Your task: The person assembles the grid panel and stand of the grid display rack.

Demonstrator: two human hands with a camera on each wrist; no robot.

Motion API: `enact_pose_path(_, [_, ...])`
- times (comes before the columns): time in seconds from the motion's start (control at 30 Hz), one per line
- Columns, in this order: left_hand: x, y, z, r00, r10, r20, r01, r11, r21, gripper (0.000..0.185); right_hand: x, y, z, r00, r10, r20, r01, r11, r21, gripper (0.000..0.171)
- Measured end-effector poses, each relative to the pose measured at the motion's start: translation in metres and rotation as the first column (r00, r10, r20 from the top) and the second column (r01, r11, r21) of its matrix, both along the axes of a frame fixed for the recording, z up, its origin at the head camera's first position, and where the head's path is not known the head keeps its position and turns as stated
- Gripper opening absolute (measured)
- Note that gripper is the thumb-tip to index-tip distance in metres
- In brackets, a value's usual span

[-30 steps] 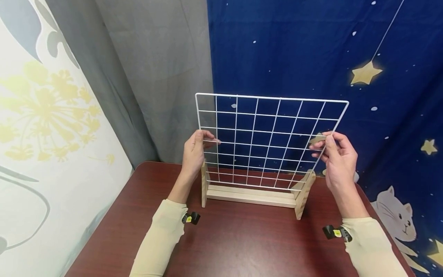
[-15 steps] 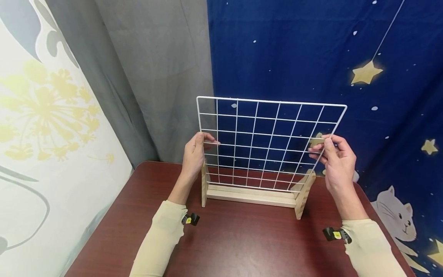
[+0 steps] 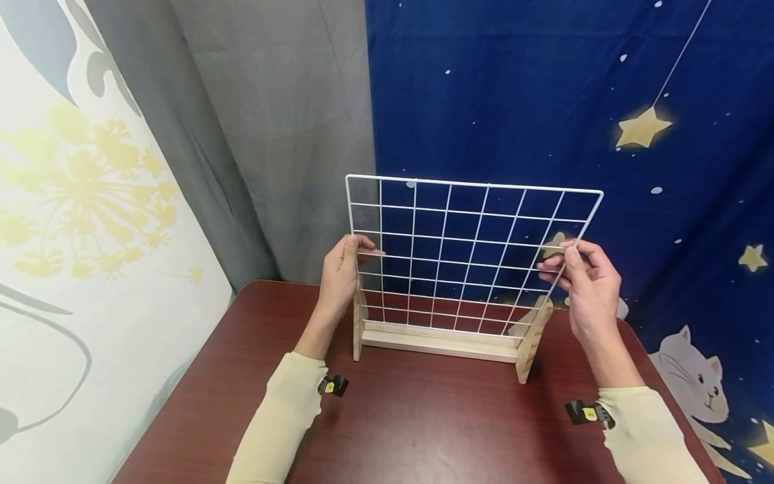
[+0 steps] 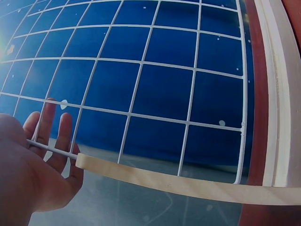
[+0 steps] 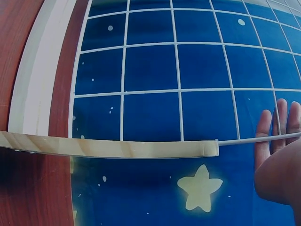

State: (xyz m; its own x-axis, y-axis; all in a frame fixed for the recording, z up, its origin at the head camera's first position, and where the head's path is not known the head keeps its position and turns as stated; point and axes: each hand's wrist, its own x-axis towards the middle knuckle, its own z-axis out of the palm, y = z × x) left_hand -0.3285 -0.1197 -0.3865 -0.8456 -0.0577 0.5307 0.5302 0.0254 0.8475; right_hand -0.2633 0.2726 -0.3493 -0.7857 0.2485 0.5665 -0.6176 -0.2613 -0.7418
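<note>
A white wire grid panel (image 3: 443, 237) stands upright between the two end pieces of a pale wooden stand (image 3: 438, 341) on a dark red table (image 3: 423, 423). My left hand (image 3: 340, 269) grips the panel's left edge wire, fingers curled round it above the stand's left upright (image 3: 358, 329). My right hand (image 3: 582, 272) pinches the right edge wire above the right upright (image 3: 532, 339). In the left wrist view, the left hand (image 4: 37, 160) holds the wire beside the upright (image 4: 178, 183). The right wrist view shows the right hand (image 5: 277, 160), the grid (image 5: 178, 91) and an upright (image 5: 108, 148).
A grey curtain (image 3: 272, 134) and a blue starry cloth (image 3: 544, 101) hang close behind the table. A white flowered cloth (image 3: 91, 235) hangs at the left. Small black camera mounts sit at both wrists (image 3: 332, 385) (image 3: 586, 411). The table's left and right edges are near my sleeves.
The grid panel has sunk a little lower between the stand's uprights. Both hands stay on its side edges and have barely shifted.
</note>
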Motion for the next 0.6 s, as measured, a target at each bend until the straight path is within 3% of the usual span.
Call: enact_pose_path(0.6, [0.0010, -0.0058, -0.0082, 1.000, 0.004, 0.017, -0.002, 0.997, -0.075, 0.047, 0.0010, -0.0017, -0.0077, 0.998, -0.047, 0.031, 0.046, 0.999, 0.019, 0.018])
